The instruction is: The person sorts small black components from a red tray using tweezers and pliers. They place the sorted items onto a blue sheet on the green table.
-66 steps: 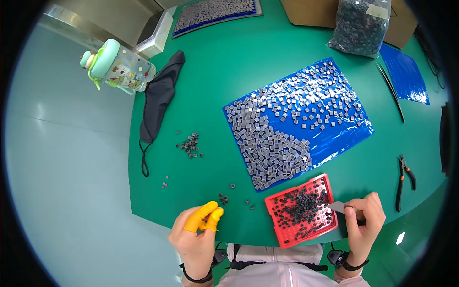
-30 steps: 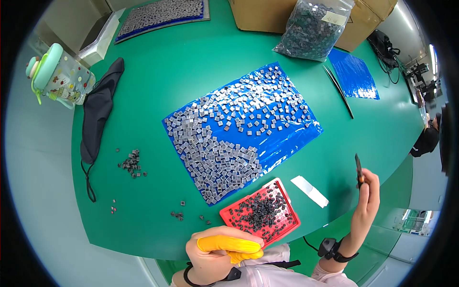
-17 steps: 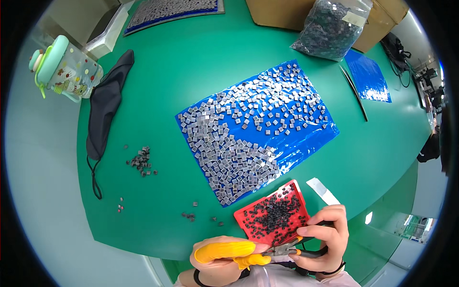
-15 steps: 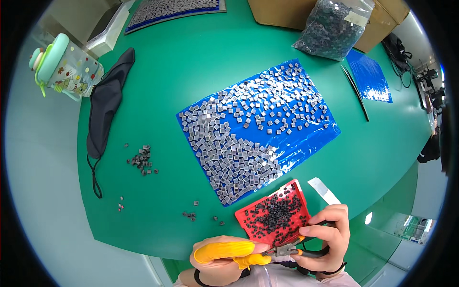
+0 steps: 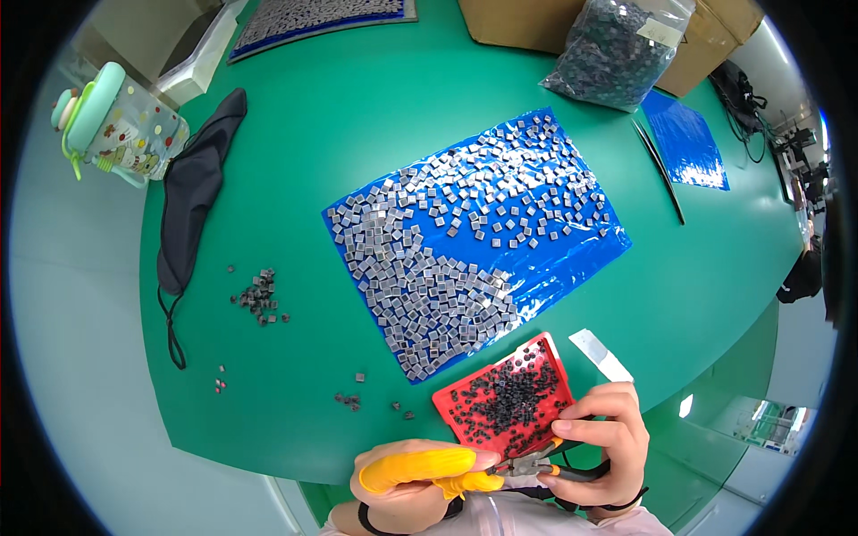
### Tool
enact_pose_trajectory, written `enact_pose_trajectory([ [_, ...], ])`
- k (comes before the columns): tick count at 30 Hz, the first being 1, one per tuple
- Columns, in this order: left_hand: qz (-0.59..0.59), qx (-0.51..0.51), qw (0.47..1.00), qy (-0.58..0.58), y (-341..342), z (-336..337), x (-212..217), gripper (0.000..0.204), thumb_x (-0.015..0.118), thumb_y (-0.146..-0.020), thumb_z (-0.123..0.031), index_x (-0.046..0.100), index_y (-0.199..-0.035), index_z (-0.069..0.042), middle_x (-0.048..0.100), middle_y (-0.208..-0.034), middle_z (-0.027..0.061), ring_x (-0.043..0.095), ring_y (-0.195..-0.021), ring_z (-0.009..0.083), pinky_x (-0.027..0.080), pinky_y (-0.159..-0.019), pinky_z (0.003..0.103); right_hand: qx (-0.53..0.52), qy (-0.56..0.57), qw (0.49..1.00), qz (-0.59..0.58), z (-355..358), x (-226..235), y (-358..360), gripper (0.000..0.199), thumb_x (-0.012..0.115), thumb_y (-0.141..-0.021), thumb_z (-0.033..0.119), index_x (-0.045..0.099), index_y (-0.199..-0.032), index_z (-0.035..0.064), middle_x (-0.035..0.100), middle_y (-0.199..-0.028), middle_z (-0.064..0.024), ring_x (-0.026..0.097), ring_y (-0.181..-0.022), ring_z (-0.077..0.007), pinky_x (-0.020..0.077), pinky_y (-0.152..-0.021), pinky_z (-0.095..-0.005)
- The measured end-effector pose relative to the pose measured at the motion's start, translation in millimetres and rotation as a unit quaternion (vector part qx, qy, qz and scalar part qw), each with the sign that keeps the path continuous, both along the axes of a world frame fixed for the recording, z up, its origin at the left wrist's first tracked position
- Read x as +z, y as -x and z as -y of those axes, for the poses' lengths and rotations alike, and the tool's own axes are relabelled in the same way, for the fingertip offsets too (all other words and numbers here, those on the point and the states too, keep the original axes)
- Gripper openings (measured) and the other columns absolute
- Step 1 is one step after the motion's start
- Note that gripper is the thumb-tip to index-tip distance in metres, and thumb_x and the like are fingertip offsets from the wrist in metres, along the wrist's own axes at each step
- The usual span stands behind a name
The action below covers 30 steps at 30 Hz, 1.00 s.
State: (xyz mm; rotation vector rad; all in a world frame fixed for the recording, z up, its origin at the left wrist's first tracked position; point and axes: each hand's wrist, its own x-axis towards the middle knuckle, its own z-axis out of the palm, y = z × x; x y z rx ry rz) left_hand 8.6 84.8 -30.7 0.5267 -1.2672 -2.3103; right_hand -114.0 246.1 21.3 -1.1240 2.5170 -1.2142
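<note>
My right hand is closed around small pliers with black and orange handles. Their metal jaws point left and meet the fingertips of my left hand. Yellow covers wrap the thumb or fingers of that left hand, which is pinched closed. Whatever it grips at the jaws is too small to make out. Just beyond both hands lies a red tray, slightly tilted to the table's line, holding many tiny black parts.
A blue sheet carries many small grey square pieces. Loose dark parts lie at the left, near a black fabric mask and a bottle. Tweezers, a filled plastic bag and a cardboard box are far right.
The whole scene sits slightly further left in the picture. Both hands and the pliers keep nearly the same pose at the tray's near edge.
</note>
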Motion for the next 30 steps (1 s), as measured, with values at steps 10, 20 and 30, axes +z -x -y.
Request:
enact_pose_trajectory([
  [10,-0.013,0.004,1.000,0.009,-1.3,0.9,-7.0,0.025,0.070,-0.080,0.003,0.059,-0.099,0.013,0.067,-0.092,0.0267,0.069,-0.070,0.0266,0.059,-0.064,0.033,0.003,-0.004,1.000,0.007,2.4,2.5,0.4,0.048,0.083,-0.056,0.018,0.063,-0.099,0.0098,0.061,-0.093,-0.0071,0.055,-0.083,-0.0236,0.0417,-0.074,-0.0358],
  [20,0.013,-0.016,0.999,-0.031,4.8,1.1,2.9,0.025,0.068,-0.080,0.006,0.060,-0.102,0.013,0.068,-0.094,0.0252,0.070,-0.073,0.0260,0.059,-0.065,0.031,-0.027,-0.005,0.998,-0.050,1.7,-1.1,-2.8,0.047,0.079,-0.052,0.016,0.062,-0.097,0.0116,0.060,-0.087,-0.0053,0.052,-0.078,-0.0224,0.0410,-0.072,-0.0369],
  [30,-0.054,-0.077,0.953,0.289,31.8,18.5,11.6,0.016,0.071,-0.080,-0.002,0.066,-0.094,0.004,0.066,-0.083,0.0124,0.065,-0.074,0.0212,0.051,-0.067,0.028,-0.043,0.003,0.996,-0.074,-1.2,-0.4,-5.2,0.048,0.078,-0.051,0.016,0.061,-0.096,0.0139,0.059,-0.088,-0.0050,0.050,-0.078,-0.0226,0.0401,-0.070,-0.0366],
])
